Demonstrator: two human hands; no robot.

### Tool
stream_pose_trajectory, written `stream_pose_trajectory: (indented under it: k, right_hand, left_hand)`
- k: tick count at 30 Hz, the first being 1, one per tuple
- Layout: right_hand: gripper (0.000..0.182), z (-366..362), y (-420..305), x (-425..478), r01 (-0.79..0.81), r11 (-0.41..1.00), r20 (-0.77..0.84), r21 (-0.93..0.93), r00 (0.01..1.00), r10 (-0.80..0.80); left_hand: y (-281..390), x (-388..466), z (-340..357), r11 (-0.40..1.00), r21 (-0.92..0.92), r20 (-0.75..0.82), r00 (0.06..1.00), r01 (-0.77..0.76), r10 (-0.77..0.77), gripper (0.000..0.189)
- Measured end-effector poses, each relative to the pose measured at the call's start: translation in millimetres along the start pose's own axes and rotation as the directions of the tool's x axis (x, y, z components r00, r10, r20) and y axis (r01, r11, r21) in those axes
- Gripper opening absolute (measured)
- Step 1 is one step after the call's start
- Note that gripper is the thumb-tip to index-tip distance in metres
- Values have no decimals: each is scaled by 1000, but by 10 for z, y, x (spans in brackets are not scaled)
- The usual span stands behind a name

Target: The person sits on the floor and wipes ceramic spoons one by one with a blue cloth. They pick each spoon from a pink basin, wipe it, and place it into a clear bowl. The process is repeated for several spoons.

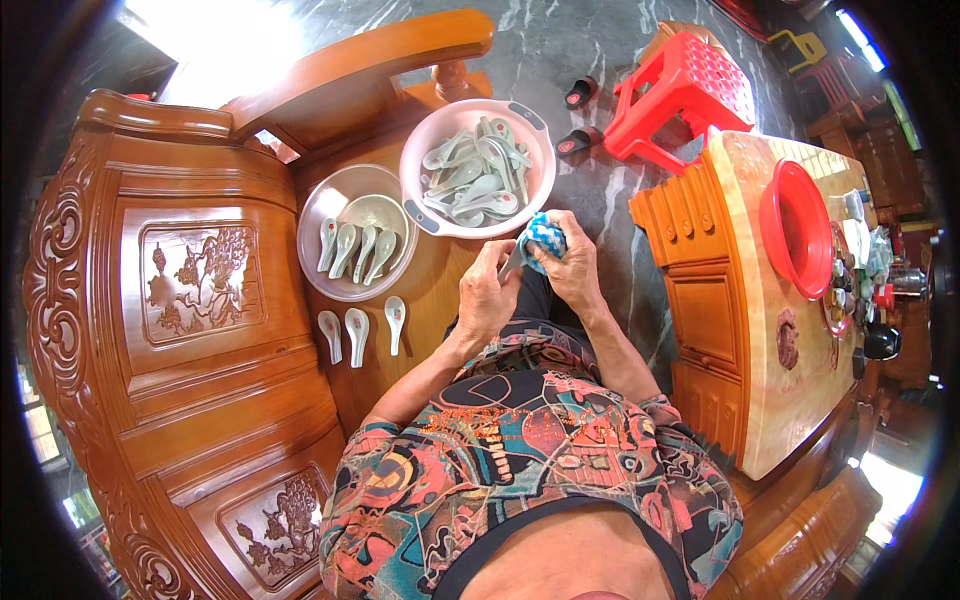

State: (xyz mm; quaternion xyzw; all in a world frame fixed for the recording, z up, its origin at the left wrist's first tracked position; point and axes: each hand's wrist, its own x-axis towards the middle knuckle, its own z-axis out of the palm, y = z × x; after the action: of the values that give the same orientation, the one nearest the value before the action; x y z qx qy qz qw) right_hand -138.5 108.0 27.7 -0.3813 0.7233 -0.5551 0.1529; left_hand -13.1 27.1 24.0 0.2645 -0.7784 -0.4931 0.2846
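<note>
My left hand (486, 292) grips the handle of a soup spoon (511, 262), mostly covered by my fingers. A blue and white cloth (546, 241) is bunched around the spoon's other end, and my right hand (576, 266) holds it there. Just beyond my hands stands a white basin (414, 171) piled with ceramic soup spoons (472, 176). To its left, a clear plastic bowl (315, 281) contains several more spoons (365, 247) leaning side by side. Small stacks of spoons (357, 336) and a spoon apart from them (394, 322) lie on the wooden seat (431, 300).
A carved wooden backrest (199, 285) rises at my left, with an armrest (360, 67) beyond the bowls. On the right, a stone-topped table (750, 315) carries a red basin (799, 232) and tea things. A red plastic stool (682, 97) and black slippers (579, 140) are on the floor.
</note>
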Motion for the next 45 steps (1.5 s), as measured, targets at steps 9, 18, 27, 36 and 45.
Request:
stream_pose_trajectory:
  k: [9, 18, 27, 36, 45]
  right_hand:
    - [22, 113, 218, -31, -68, 969, -179, 236, 978, 112]
    - [19, 408, 140, -93, -367, 191, 234, 910, 837, 494]
    - [24, 315, 129, -59, -224, 619, -38, 753, 924, 380]
    - [23, -10, 244, -11, 108, 967, -85, -232, 988, -131]
    - [47, -78, 249, 12, -334, 435, 270, 836, 941, 204]
  left_hand:
    - [-268, -14, 131, 906, -331, 136, 963, 266, -233, 13]
    - [-163, -17, 214, 982, -182, -136, 991, -46, 22, 25]
    - [-117, 87, -13, 985, 32, 13, 986, -169, 169, 27]
    - [-134, 124, -127, 977, 116, 143, 977, -176, 159, 23]
    - [-230, 108, 8, 999, 5, -232, 971, -49, 49, 24]
